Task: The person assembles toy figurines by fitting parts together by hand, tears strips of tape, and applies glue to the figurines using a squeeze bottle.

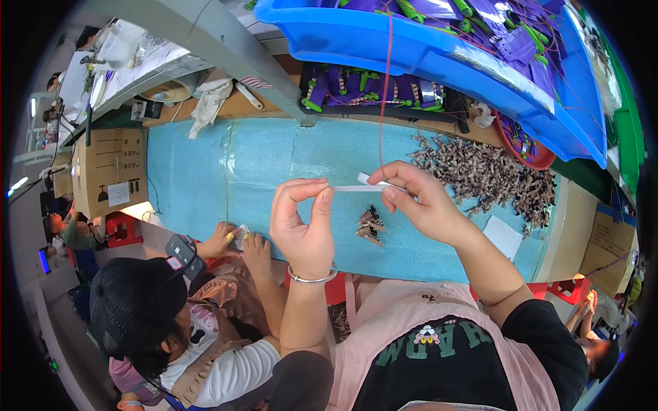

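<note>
Blue tabletop (pixel 188 171) has small brown pieces (pixel 370 227) toward its near edge; above it, left hand (pixel 301 222) and right hand (pixel 426 204) span a white strip (pixel 358 188), each grip pinched on it, presumably to keep it straight.

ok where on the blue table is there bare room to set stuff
The widest bare patch of blue table lies between the cardboard box and the left hand. Another shows between the black tray and the white strip, with a red wire across it. The right is crowded with a heap of small pieces; a little cluster lies below the strip.
</note>
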Demonstrator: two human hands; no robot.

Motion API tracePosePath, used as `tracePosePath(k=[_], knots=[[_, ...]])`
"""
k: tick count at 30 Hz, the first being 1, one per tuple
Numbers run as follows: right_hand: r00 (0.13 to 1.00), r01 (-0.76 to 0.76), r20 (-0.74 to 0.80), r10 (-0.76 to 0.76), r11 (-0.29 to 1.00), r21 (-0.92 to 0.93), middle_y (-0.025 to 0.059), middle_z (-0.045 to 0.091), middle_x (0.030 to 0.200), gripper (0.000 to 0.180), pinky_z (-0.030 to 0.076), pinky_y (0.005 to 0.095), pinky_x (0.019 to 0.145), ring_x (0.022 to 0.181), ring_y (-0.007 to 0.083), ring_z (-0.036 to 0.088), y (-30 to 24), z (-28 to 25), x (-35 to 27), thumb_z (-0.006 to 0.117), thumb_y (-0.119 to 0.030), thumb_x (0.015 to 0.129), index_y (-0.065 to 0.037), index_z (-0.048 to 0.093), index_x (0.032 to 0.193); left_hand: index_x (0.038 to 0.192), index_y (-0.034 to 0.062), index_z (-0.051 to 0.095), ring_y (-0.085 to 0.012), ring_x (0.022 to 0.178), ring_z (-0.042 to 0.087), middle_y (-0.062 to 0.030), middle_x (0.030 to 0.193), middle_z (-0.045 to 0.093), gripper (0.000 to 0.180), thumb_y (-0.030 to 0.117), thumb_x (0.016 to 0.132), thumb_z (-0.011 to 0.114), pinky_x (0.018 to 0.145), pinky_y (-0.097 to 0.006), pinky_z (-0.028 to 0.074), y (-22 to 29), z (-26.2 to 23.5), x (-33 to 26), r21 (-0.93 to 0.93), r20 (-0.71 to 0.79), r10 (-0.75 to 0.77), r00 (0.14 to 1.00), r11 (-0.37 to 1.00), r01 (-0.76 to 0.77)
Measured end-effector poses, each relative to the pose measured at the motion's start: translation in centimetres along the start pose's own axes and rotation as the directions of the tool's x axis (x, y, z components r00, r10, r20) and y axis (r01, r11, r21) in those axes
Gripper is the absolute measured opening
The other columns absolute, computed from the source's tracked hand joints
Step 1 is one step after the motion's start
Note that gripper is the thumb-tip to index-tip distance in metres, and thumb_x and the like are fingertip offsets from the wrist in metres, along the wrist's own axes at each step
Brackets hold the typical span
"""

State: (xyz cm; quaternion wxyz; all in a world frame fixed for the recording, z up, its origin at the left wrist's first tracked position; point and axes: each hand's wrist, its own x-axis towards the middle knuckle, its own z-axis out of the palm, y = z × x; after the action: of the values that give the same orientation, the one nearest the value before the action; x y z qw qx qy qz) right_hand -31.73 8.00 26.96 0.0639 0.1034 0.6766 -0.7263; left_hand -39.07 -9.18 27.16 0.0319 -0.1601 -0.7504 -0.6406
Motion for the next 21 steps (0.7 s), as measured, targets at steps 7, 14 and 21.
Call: tracePosePath(k=[7, 14, 21], knots=[[0.993, -0.016, -0.115, 0.036, 0.985, 0.174, 0.0009, 0.054, 0.069, 0.007, 0.036, 0.0219, 0.052, 0.061, 0.0067, 0.048, 2.4, 0.3, 0.6, 0.049, -0.004, 0.092, -0.005, 0.056, 0.095, 0.08, 0.0018, 0.062, -0.0204, 0.078, 0.058, -0.0091, 0.083, 0.064, 0.009, 0.0, 0.077, 0.07, 0.073, -0.03, 0.046, -0.9, 0.3, -1.5, 0.053, -0.039, 0.083, 0.996, 0.995, -0.08], [0.903, -0.027, -0.373, 0.214, 0.894, 0.447, -0.0055, 0.046, 0.063, 0.009, 0.025, 0.0202, 0.044, 0.052, 0.0033, 0.035, 7.0, -0.8, 3.3, 0.051, -0.006, 0.089, -0.01, 0.058, 0.094, 0.094, 0.0026, 0.061, -0.0191, 0.073, 0.054, -0.0076, 0.083, 0.059, 0.012, -0.002, 0.082, 0.063, 0.068, -0.03, 0.044, 2.8, -3.3, -1.6, 0.187, -0.308, 0.354, 0.883, 0.933, -0.308], [0.987, 0.116, -0.112, -0.112, 0.993, 0.029, 0.0004, 0.054, 0.063, 0.047, 0.039, 0.0241, 0.053, 0.055, 0.0092, 0.049, 4.2, 6.9, 5.2, 0.051, -0.01, 0.091, -0.012, 0.043, 0.138, 0.148, 0.0022, -0.001, -0.0108, 0.076, 0.055, -0.0074, 0.086, 0.06, 0.069, 0.014, 0.098, 0.045, 0.069, -0.024, 0.045, -4.0, -1.3, -3.6, -0.257, -0.093, -0.433, 0.897, 0.88, 0.398]])
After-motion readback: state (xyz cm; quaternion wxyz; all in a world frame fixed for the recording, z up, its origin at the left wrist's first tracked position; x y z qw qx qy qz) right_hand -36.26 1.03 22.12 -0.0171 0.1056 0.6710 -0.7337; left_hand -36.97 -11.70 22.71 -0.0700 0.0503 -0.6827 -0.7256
